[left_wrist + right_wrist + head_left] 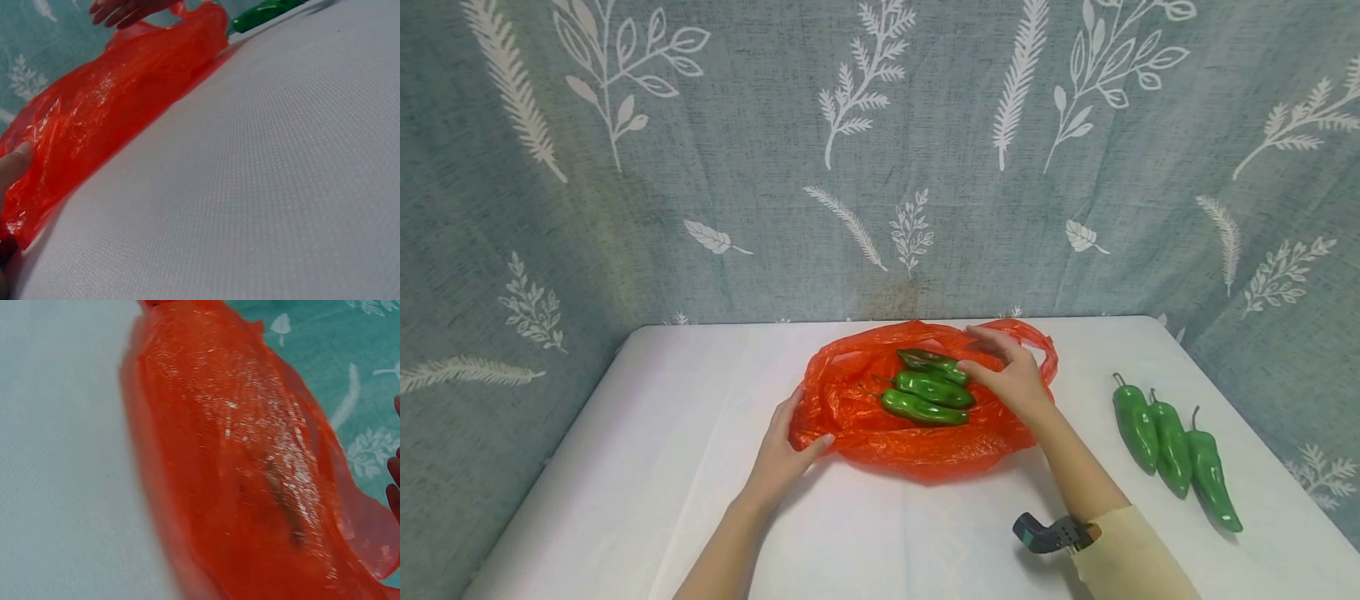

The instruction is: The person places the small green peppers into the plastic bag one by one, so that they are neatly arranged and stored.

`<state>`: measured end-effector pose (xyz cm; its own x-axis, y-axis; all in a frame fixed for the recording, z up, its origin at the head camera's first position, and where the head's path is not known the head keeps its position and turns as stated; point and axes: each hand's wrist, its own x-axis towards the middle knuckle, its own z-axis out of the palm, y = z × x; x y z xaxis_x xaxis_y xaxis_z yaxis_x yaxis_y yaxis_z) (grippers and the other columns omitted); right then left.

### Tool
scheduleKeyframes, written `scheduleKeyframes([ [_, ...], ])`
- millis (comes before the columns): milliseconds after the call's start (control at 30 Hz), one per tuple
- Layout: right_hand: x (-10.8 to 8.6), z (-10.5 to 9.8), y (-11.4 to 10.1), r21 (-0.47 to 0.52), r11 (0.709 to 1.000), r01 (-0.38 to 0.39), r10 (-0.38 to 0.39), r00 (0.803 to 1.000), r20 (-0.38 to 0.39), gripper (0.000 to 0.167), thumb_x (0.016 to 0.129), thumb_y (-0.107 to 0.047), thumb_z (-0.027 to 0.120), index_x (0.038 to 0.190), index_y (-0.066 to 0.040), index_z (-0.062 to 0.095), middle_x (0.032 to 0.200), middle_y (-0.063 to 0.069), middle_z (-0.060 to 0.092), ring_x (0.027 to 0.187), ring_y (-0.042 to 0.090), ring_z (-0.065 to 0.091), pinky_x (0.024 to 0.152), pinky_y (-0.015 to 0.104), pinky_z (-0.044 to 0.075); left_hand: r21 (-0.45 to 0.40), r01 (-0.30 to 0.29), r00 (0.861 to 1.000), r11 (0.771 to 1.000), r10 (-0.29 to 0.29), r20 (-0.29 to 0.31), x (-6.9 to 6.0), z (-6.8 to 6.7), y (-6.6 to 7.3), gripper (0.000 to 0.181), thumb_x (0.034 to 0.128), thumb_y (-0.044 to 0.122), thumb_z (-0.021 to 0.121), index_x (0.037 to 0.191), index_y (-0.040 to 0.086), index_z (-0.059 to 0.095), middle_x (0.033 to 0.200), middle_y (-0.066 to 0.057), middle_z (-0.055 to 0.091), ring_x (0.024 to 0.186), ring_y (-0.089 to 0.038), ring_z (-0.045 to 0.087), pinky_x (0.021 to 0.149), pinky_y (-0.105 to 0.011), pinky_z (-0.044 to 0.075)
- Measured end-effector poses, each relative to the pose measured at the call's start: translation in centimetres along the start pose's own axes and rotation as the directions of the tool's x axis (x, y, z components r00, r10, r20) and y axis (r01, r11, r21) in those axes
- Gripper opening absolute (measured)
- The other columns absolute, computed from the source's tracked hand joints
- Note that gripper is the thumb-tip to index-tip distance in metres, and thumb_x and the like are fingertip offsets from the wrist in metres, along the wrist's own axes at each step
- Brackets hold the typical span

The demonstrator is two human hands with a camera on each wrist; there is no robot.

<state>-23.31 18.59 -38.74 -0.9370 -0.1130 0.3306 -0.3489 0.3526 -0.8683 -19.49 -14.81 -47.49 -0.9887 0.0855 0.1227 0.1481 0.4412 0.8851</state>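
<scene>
Head view shows a red bag (pixel 917 457) lying on the desk (pixel 955 542), its mouth spread wide and facing up, so three green peppers (pixel 934 388) lie exposed inside. They rest side by side; the near two have stems pointing left. Loose film rises around them as a low wall, which probably stops them rolling off. The left hand (pixel 781 454) rests against the bag's left end, fingers along its outer edge and thumb in front, spread rather than visibly pinching; this seems to steady the thin film and hold the mouth apart. In the left wrist view, that thumb lies on the bag's outside. The right hand (pixel 1017 377) hovers over the bag's right end, thumb and fingers parted, gripping nothing that shows. Its thumb overlaps the tip of the far pepper (pixel 928 363); whether they touch, I cannot tell. Well to the right, three more peppers (pixel 1172 450) lie in a row on the desk, stems away from the person, likely grouped there to sit apart from the bag.
</scene>
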Motion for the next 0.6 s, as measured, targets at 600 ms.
scheduleKeyframes([
  [600,-1.8,-3.6,0.2,-0.015,0.988,0.155,-0.154,0.966,-0.206,0.046,0.082,0.0,0.07,0.126,0.0,0.057,0.12,0.022,0.06,0.101,0.003,0.06,0.087,0.011,0.046,0.003,0.005,1.0,1.0,-0.005,0.002,0.0,0.0,0.1,0.088,0.0805,0.029,0.074,0.15,0.021,0.021,0.148,-0.007,0.033,0.137,-0.03,0.032,0.107,-0.055,0.033],
])
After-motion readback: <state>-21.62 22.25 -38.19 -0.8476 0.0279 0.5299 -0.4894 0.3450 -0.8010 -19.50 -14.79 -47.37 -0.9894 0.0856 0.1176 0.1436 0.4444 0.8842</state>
